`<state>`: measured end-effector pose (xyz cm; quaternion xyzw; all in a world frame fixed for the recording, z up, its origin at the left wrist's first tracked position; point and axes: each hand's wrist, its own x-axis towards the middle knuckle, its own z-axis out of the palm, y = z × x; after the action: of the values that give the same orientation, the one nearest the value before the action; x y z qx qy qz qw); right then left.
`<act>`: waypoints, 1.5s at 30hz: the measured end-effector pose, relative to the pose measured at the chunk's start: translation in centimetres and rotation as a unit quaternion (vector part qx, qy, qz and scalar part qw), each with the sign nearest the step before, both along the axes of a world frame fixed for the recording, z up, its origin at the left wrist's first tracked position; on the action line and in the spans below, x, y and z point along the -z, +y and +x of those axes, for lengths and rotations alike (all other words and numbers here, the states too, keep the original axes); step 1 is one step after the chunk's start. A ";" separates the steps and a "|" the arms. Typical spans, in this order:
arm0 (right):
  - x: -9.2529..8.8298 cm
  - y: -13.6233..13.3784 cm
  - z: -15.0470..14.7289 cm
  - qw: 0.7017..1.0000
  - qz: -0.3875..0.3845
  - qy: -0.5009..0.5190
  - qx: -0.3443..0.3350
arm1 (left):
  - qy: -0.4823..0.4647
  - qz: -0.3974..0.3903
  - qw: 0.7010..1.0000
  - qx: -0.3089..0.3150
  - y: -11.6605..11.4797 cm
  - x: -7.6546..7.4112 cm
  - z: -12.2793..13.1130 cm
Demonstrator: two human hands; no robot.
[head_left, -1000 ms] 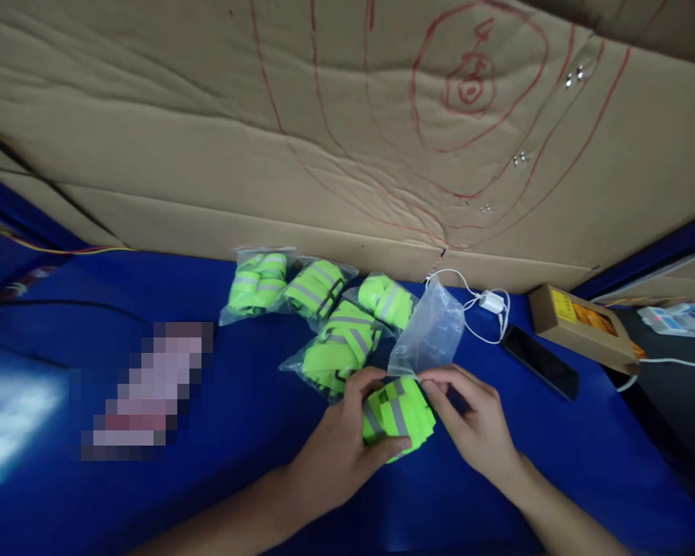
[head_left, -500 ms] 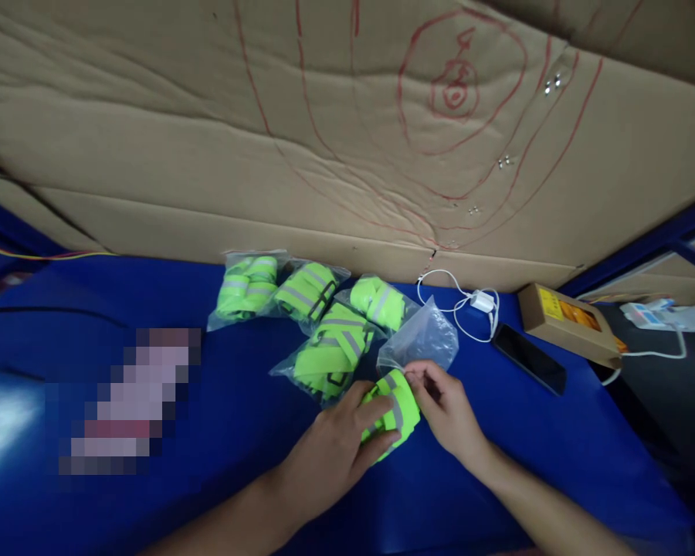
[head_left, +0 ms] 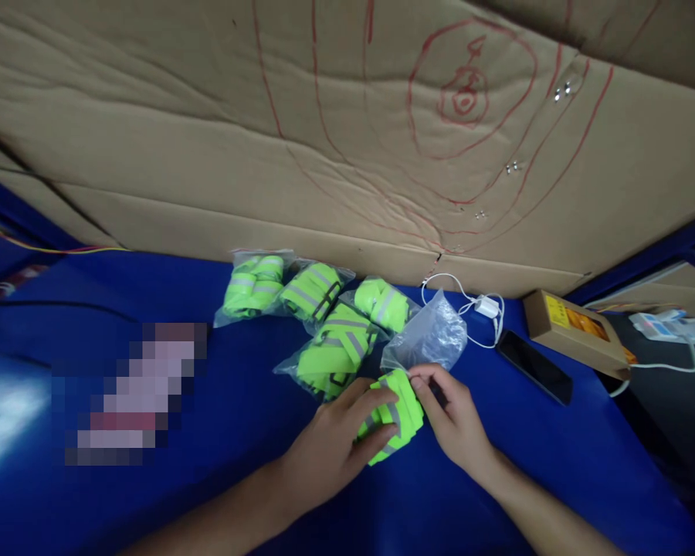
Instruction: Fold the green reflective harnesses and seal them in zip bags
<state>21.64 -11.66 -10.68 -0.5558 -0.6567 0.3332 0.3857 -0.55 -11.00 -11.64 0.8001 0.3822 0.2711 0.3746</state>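
A folded yellow-green band with grey stripes (head_left: 402, 417) is gripped by my left hand (head_left: 339, 440), its fingers over the band's left side. My right hand (head_left: 455, 421) pinches the edge of a clear plastic bag (head_left: 432, 336) between thumb and forefinger, close to the band's top right. The bag lies just beyond the band, and nothing shows inside it. Behind my left hand, several similar bands sit in clear bags, among them one near the middle (head_left: 333, 351) and one at the far left (head_left: 252, 287).
A black phone (head_left: 534, 367), a cardboard box (head_left: 579, 332) and a white charger with cable (head_left: 486, 306) are on the right of the blue table (head_left: 237, 432). A cardboard wall (head_left: 179, 139) stands behind. A pixelated patch covers something at the left.
The whole view has shifted slightly. The clear bag appears fuller and more spread out. My left fingers have changed position a little on the band.
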 end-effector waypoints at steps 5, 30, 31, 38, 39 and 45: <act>-0.7 0.1 0.5 0.997 0.046 -0.050 -0.043 | -0.059 -0.077 0.995 -0.037 0.4 -0.6 0.0; -1.8 -1.1 1.3 0.957 0.221 -0.183 -0.037 | -0.200 -0.165 0.958 -0.121 0.3 0.1 0.2; -1.7 -1.0 1.3 0.961 0.212 -0.175 -0.037 | -0.212 -0.167 0.955 -0.124 0.3 0.1 0.2; -1.4 -0.1 1.0 0.967 0.202 -0.152 -0.043 | -0.245 -0.176 0.949 -0.091 0.2 0.5 0.0; -1.3 0.0 1.0 0.966 0.207 -0.147 -0.037 | -0.243 -0.176 0.950 -0.084 0.2 0.5 0.0; -1.2 -0.6 0.8 0.957 0.259 -0.131 -0.010 | -0.255 -0.205 0.939 -0.110 0.0 0.2 0.6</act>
<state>22.47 -12.24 -9.48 -0.4697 -0.7707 0.0797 0.4232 0.00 -10.98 -11.85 0.5630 0.4072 0.4210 0.5831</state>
